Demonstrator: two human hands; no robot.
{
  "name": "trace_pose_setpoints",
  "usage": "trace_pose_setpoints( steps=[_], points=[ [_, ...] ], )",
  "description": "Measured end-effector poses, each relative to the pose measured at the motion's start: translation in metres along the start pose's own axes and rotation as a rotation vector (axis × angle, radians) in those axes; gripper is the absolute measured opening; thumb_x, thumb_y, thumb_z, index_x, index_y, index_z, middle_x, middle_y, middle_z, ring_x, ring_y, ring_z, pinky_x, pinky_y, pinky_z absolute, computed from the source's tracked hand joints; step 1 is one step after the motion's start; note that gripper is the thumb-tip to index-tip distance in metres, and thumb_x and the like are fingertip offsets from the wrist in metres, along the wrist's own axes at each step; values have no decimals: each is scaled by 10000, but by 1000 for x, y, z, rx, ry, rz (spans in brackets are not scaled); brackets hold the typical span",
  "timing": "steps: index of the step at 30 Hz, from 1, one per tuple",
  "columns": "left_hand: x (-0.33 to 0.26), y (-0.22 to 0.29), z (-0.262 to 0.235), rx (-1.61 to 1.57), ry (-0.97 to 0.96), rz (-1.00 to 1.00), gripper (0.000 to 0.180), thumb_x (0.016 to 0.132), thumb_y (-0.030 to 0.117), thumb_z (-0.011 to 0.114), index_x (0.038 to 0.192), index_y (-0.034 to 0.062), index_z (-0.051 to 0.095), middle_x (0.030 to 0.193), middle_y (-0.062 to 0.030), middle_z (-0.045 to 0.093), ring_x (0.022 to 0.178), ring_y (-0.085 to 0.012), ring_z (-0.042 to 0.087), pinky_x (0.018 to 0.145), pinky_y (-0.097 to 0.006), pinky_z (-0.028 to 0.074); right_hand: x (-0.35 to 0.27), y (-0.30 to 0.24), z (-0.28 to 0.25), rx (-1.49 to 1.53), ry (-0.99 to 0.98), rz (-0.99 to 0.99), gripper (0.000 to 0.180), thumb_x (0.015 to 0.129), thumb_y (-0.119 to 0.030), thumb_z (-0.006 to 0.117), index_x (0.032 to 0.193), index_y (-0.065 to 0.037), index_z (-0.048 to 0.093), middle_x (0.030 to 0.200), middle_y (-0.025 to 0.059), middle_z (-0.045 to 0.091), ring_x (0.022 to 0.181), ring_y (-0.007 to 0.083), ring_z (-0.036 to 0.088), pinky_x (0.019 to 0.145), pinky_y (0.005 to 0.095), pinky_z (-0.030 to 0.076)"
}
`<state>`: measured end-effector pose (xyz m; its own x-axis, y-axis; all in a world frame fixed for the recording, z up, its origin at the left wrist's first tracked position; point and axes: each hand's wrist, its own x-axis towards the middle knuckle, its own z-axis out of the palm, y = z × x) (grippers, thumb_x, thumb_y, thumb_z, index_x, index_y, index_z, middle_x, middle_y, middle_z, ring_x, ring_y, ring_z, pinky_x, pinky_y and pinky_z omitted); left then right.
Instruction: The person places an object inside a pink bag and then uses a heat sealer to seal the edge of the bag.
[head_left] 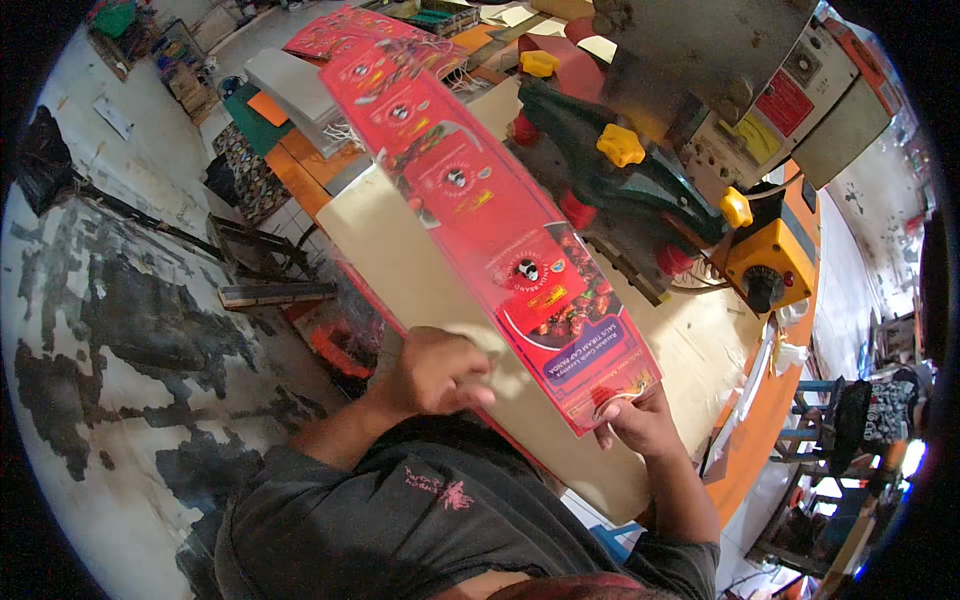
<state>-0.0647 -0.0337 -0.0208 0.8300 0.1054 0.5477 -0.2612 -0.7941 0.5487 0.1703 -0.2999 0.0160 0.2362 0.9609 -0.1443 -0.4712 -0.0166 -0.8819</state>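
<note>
My right hand pinches the near end of a long red printed plastic banner, thumb on top. A thin pale cord loops out beside that thumb. The banner slants away to the far left, over a cream-coloured work surface, its far end reaching a stack of similar red printed sheets. To the left of the banner, my left hand hovers with its fingers loosely bent and apart, holding nothing that I can see. It is slightly blurred.
Right of the banner stands a machine with a dark green arm and yellow knobs. Beyond it is a control unit with a meter; nearer sits a yellow box with a black dial. Grey sheets with white cords lie at the far left.
</note>
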Motion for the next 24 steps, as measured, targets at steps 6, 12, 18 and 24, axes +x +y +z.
trace_pose_setpoints(
  steps=[6, 12, 18, 24],
  points=[
    [28, 37, 19, -720, 355, -374, 669, 1083, 308, 711, 1576, -23, 404, 1401, -152, 680, 1282, -216, 674, 1000, -344, 571, 0, -2, 5, -117, -92, 147, 345, 991, -113, 816, 1259, 29, 652, 992, 122, 768, 865, 222, 778, 721, 343, 632],
    [42, 32, 7, -747, 577, -339, 589, 1069, 63, 657, 1588, -22, 391, 1429, -130, 661, 1286, -175, 646, 1094, -346, 506, 7, 5, -1, -532, -178, 133, 512, 1031, -150, 784, 1479, -10, 580, 1217, 118, 757, 1155, 212, 720, 1034, 394, 546],
    [93, -32, -96, -577, 927, -254, 637, 1032, 26, 621, 1626, -60, 408, 1535, -144, 599, 1355, -254, 624, 1180, -440, 475, 19, 1, 5, -488, -311, 117, 739, 1043, -190, 774, 1673, -74, 404, 1304, 166, 745, 1216, 229, 700, 1084, 399, 519],
    [190, -143, -221, -671, 856, -171, 452, 1020, 85, 713, 1442, 1, 572, 1344, -119, 693, 1191, -256, 691, 1036, -427, 550, 16, 0, -1, -556, -331, 116, 633, 1057, -207, 754, 1618, -78, 491, 1320, 124, 759, 1212, 210, 699, 1048, 381, 539]
  ],
)
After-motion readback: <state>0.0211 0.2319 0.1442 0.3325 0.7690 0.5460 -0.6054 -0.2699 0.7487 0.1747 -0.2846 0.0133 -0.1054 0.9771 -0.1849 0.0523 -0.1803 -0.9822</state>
